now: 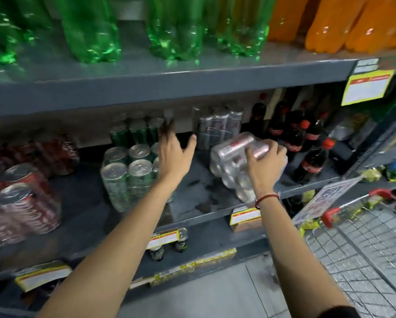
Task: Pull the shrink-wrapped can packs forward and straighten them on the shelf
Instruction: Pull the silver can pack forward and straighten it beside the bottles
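Right grip (264,154): my fingers are wrapped over the top of the silver pack (236,166), which sits tipped near the shelf (201,198) front; I judge the hold is from above so I can swing it upright and square.
Left grip (174,150): spread, holding nothing, reaching into the gap between the green packs (128,177) and the silver ones, likely toward the rear.
Rear silver pack (217,127): upright, well back, not yet pulled forward.
Cola bottles (293,136): just beside my pack on the right, so its room to turn looks tight.
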The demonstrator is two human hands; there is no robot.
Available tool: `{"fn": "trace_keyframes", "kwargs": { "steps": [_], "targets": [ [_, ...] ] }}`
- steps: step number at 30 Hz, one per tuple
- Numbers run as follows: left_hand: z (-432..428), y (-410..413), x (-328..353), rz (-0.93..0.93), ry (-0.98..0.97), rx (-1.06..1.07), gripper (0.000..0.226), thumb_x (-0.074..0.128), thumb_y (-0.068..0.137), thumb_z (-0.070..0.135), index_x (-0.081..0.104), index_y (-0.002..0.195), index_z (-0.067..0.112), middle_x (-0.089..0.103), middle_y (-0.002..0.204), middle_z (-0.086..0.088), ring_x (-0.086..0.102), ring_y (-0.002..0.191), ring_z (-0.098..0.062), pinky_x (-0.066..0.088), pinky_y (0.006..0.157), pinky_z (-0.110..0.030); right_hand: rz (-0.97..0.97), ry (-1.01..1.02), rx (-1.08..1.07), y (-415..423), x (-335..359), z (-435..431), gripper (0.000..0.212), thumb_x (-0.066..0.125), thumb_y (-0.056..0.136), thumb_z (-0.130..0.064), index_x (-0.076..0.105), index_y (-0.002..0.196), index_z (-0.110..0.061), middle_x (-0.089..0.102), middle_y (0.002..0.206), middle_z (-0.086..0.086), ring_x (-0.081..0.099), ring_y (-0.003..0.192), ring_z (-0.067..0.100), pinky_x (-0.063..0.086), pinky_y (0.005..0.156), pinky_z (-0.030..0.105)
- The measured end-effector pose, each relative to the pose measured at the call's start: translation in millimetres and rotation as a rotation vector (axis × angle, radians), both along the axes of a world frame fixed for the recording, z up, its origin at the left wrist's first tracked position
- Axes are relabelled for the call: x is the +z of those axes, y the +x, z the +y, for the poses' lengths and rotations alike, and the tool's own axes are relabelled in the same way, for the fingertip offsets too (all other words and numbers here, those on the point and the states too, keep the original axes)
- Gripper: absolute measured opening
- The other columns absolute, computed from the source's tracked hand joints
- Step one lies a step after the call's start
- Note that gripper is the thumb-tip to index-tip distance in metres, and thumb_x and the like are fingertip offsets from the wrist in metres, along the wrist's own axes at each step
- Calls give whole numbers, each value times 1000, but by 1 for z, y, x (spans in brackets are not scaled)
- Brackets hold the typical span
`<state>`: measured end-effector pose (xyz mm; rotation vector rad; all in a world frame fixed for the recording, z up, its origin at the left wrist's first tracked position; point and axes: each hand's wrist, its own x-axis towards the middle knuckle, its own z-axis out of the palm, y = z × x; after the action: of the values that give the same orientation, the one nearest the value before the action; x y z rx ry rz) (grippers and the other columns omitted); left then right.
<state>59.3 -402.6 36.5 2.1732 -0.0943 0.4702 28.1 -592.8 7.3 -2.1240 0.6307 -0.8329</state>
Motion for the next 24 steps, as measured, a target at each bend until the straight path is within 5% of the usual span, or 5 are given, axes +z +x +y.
{"fn": "trace_keyframes", "kwargs": {
  "steps": [3, 9, 14, 21, 24],
  "targets": [
    [-40, 21, -10, 135, 59, -184, 70, 54, 90, 39, 26, 146, 8, 30, 154, -16, 28, 141, -29, 26, 115, -40, 194, 112, -85, -3, -18, -33, 82, 71, 76, -48, 37, 136, -3, 38, 135, 24, 37, 124, 44, 39, 96, 49],
    [-97, 66, -16, 506, 271, -451, 72, 54, 86, 51, 37, 140, 8, 40, 148, -16, 41, 134, -30, 33, 104, -31, 287, 903, -64, 0, -45, -42, 125, 74, 58, -68, 12, 150, -11, 21, 156, 17, 27, 142, 34, 27, 116, 46],
    [-103, 94, -18, 775, 189, -571, 87, 63, 80, 52, 28, 145, 6, 35, 151, -10, 37, 137, -24, 26, 114, -28, 203, 990, 19, 5, -59, -48, 135, 77, 45, -67, 10, 150, -13, 26, 155, 12, 34, 139, 32, 34, 112, 49],
    [-67, 86, -34, 1032, -94, -530, 84, 86, 52, 42, 59, 121, 2, 73, 106, -10, 70, 95, -20, 55, 89, -36, 176, 851, 315, 4, -58, -69, 78, 79, 52, -52, 62, 116, -10, 72, 105, 9, 71, 91, 24, 58, 86, 43],
    [-52, 76, -43, 954, -143, -419, 90, 89, 47, 44, 54, 121, 7, 68, 113, -7, 67, 100, -19, 54, 84, -35, 183, 763, 406, 7, -51, -67, 63, 79, 50, -50, 66, 103, -17, 75, 98, 5, 74, 81, 18, 60, 74, 35]
  ]
}}
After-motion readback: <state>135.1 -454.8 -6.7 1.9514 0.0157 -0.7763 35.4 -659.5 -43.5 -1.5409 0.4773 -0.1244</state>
